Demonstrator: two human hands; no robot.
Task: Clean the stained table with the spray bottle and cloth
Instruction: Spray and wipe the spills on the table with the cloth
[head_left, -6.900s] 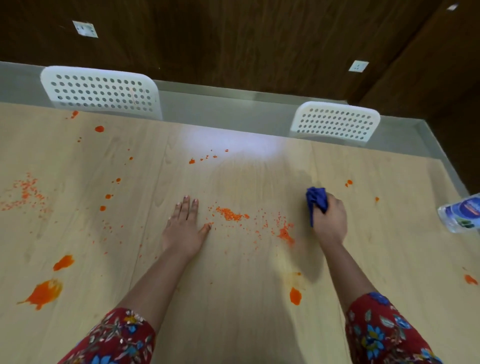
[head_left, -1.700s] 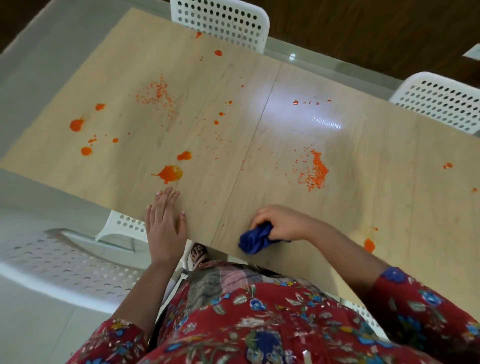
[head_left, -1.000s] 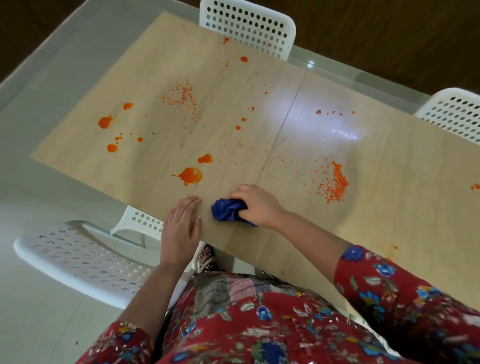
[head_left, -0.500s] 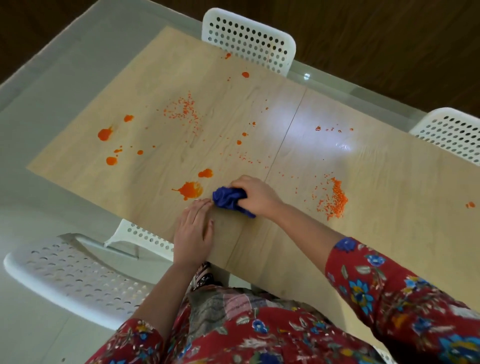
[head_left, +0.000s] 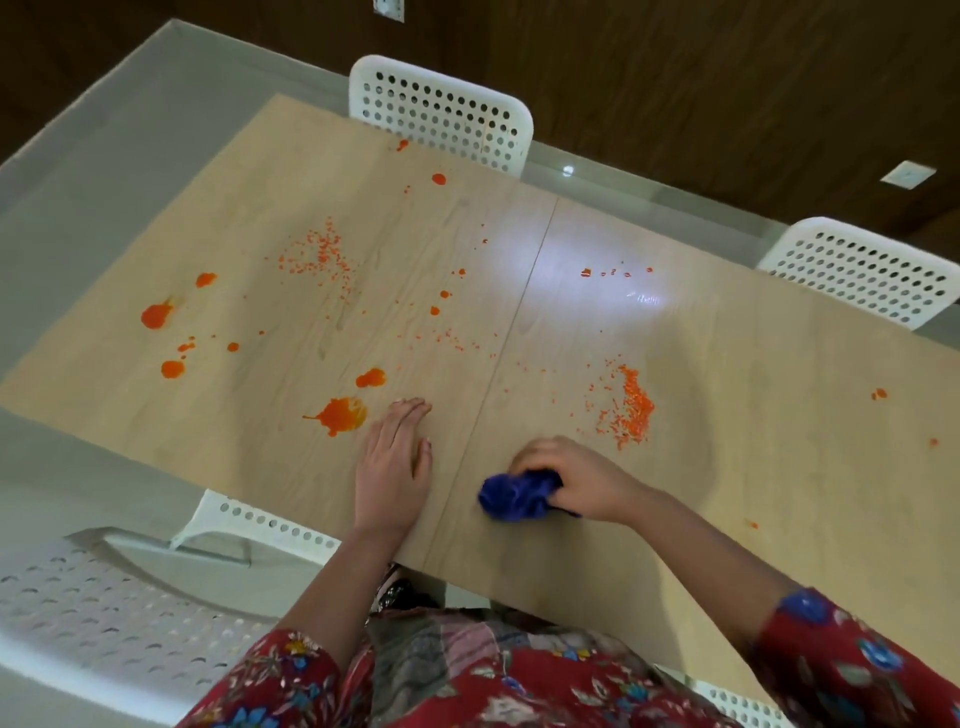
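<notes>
A light wooden table (head_left: 727, 374) carries orange stains. My right hand (head_left: 576, 480) is shut on a crumpled blue cloth (head_left: 517, 496), pressing it on the tabletop near the front edge. My left hand (head_left: 395, 462) lies flat on the table, fingers together, just right of a large orange blot (head_left: 340, 415). A heap of orange crumbs (head_left: 631, 410) sits beyond my right hand. More orange blots (head_left: 156, 316) and scattered specks (head_left: 317, 254) cover the left half. No spray bottle is in view.
Two white perforated chairs stand at the far side, one (head_left: 441, 111) at the middle and one (head_left: 862, 270) at the right. A third white chair (head_left: 104, 608) stands at my near left. Grey floor (head_left: 78, 171) surrounds the table.
My right hand has dragged the cloth back from beside the large blot toward the front edge and to the right. My left hand has slid forward onto the table, next to the blot.
</notes>
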